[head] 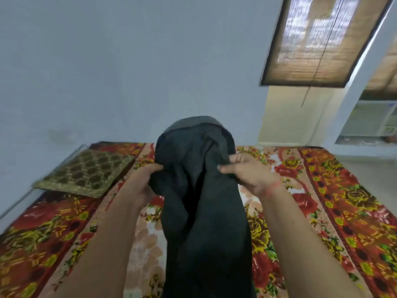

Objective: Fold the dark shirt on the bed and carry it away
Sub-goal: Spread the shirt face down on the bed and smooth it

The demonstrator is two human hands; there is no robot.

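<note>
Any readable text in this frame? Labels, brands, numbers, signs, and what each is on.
None readable.
Dark shirt, held up by the left hand and right hand: no print or tag showing.
Bedspread and cushion: patterns only, no lettering.
Air conditioner at the right: a small mark on its panel, too blurred to read.

Pale blue wall (129, 72) — bamboo blind (322, 39) glowing, perhaps covering a window.

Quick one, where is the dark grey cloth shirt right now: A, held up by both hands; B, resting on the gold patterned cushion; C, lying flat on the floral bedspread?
A: the left hand and right hand grip the dark grey cloth shirt from either side, lifted.
</note>
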